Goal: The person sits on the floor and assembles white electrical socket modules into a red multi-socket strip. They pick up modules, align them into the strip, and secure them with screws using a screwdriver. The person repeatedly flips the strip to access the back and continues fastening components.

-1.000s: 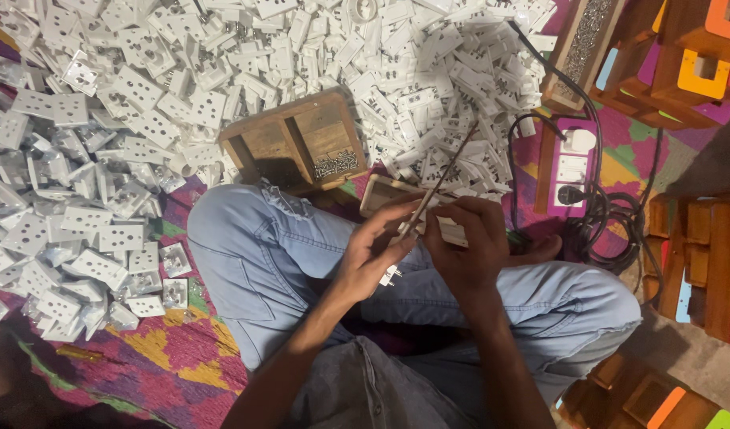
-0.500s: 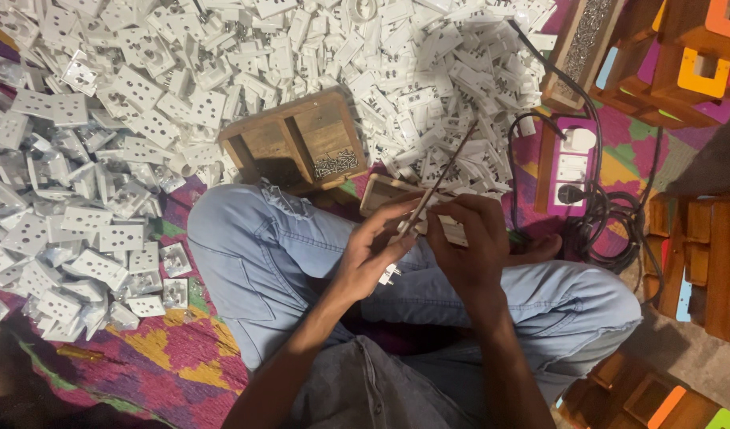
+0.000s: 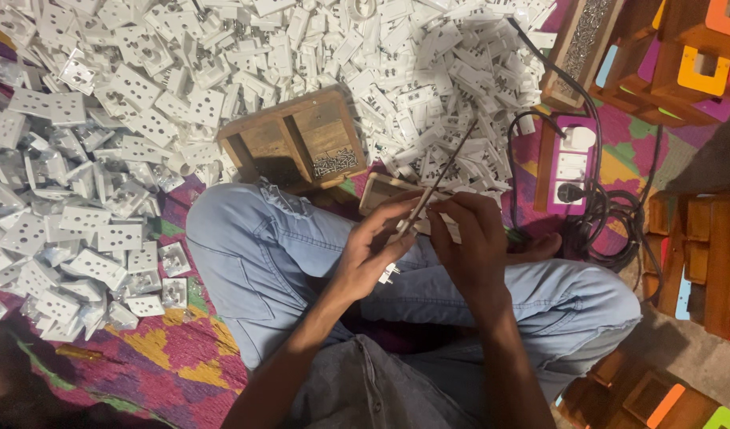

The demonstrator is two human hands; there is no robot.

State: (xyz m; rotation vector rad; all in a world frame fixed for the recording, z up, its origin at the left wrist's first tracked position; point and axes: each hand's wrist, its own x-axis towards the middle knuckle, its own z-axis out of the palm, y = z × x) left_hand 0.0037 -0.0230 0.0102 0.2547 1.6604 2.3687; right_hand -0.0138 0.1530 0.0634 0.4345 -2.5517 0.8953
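Head view, person seated cross-legged on a patterned mat [image 3: 174,357], both hands working over the lap

Left hand [image 3: 373,250]: fingers curled shut around a small white plastic part [image 3: 389,274], a corner of which shows below the palm; the thumb and forefinger also steady the lower end of a thin long-shafted screwdriver [image 3: 440,179]. Right hand [image 3: 468,238]: closed, fingertips pinched on the same part and tool from the opposite side; exactly what its fingers press is hidden

The screwdriver rises up and away from the hands, its far end over the heap of white socket plates [image 3: 222,56] that spreads well beyond the hands and off to the left hand's side

Just beyond the left hand: a wooden two-compartment tray [image 3: 297,131], with small dark screws in the compartment nearer the right hand. Out past the right hand: a power strip [image 3: 571,163] with black cables [image 3: 611,222], then wooden blocks [image 3: 699,254]

Handling judgement: the part looks light, rigid moulded plastic, smooth enough to slip, likely brittle at thin edges; best held by its outer edges, clear of the screw hole. The screwdriver is stiff and slender; guide it low on the shaft
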